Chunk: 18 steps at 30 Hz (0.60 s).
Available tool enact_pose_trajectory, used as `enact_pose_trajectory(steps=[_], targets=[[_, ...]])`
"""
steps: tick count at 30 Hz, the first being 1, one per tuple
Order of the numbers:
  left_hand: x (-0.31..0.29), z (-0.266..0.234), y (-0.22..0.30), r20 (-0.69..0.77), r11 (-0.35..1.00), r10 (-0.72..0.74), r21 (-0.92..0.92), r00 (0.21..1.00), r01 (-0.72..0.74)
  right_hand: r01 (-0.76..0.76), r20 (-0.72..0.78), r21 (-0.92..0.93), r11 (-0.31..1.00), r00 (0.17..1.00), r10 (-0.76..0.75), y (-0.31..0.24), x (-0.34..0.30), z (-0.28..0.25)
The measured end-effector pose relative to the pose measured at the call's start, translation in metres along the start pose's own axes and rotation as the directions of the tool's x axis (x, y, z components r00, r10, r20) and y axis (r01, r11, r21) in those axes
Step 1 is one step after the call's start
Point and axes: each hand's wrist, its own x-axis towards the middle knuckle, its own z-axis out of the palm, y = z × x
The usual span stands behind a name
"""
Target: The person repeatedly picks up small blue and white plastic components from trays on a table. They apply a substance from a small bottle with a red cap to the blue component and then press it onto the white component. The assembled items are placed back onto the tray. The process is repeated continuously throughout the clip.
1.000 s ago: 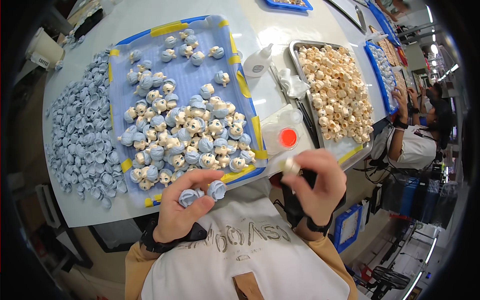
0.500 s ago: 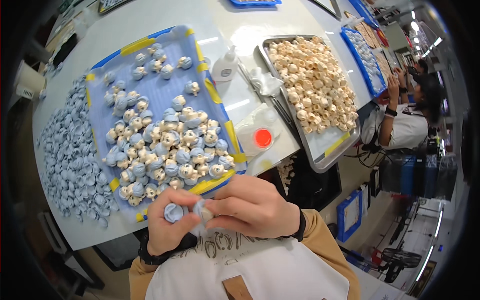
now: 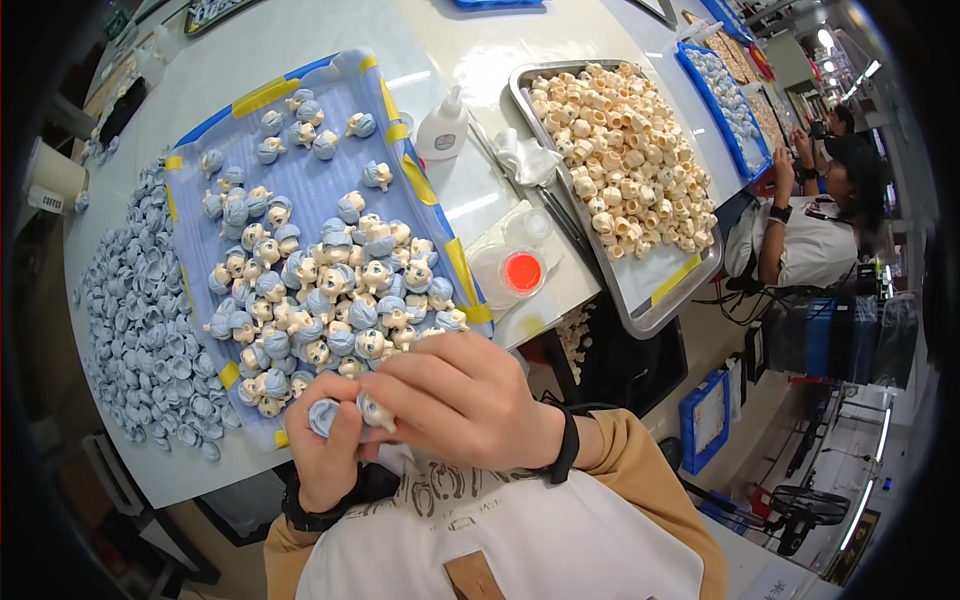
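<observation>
Just off the table's front edge, my left hand [image 3: 322,462] is closed around a hollow light-blue hair shell [image 3: 322,416], gripped by the thumb. Close beside it, my right hand [image 3: 462,402] pinches a small cream doll head [image 3: 376,412] with a painted face; whether both hands share it is hard to tell. In front of my hands lies a blue-lined tray [image 3: 320,185] edged with yellow tape. Many doll heads with blue hair [image 3: 335,280] are heaped in it. Left of the tray spreads a pile of loose blue hair shells [image 3: 150,330].
A metal tray [image 3: 648,322] of hollow cream head pieces [image 3: 620,150] stands at the right. Between the trays are a white squeeze bottle [image 3: 443,128], a crumpled white cloth [image 3: 527,158], tweezers and a container with a red-orange centre [image 3: 521,272]. A co-worker [image 3: 805,240] sits at far right.
Both hands have shifted slightly left. The doll head has turned so its painted face shows, and my right fingers now reach farther over it. My left hand still keeps the blue shell.
</observation>
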Motion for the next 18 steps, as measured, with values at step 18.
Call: enact_pose_trajectory(steps=[18], targets=[[-0.003,-0.007,0.003,0.114,0.984,0.169,-0.076,0.979,-0.161,-0.123,0.01,0.166,0.978,0.992,0.123,0.02,0.012,0.014]])
